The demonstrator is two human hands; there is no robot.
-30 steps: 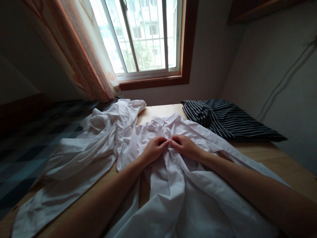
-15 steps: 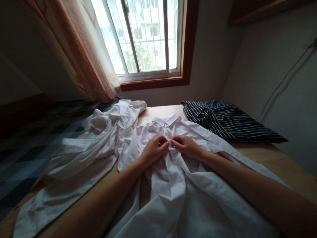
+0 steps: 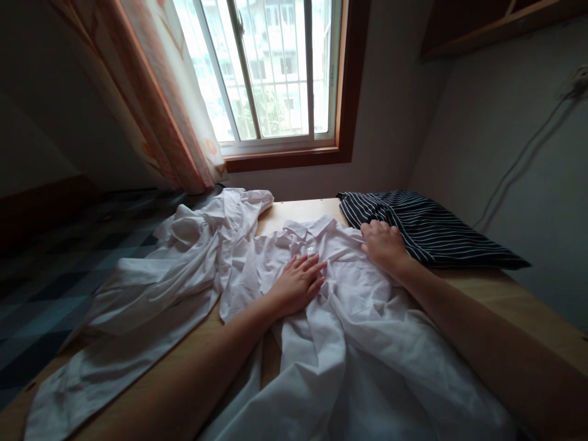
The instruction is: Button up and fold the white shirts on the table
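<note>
White shirt: lies on the tabletop beneath me, the white shirt running lengthwise from its collar, at the window end, back towards my body.
Left grip: my left grip rests palm-down on the shirt front, fingers spread, clasping nothing, just below a button; it is the nearer one to the front's middle line.
Right grip: my right grip bends over the shirt's right shoulder; whether the fingertips pinch cloth, I cannot tell.
Striped cloth: dark striped cloth crowds my right fingers on the far side.
Other white garment: the crumpled white garment meets the shirt's left side, their border unclear.
Shirt front: only my left grip covers it.
</note>
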